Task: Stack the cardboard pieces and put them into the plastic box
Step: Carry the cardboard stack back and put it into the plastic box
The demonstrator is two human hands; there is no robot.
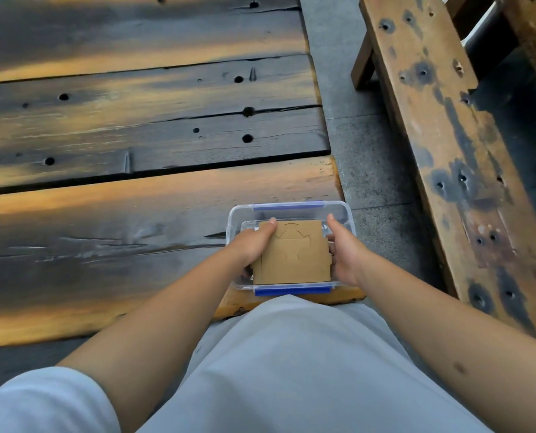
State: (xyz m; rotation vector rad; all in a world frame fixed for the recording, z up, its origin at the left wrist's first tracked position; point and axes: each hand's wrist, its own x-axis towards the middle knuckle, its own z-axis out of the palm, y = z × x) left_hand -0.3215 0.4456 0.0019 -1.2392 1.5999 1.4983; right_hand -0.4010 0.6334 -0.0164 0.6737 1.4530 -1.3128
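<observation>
A stack of brown cardboard pieces is held flat over the open clear plastic box, which has blue clips on its far and near sides. The box stands at the near right corner of the wooden table. My left hand grips the stack's left edge, thumb on top. My right hand grips the right edge, thumb pointing away from me. The stack's underside and the box floor are hidden.
The dark, weathered plank table stretches far and left of the box. A wooden bench stands to the right across a strip of grey concrete floor. My lap in light clothing presses against the table's near edge.
</observation>
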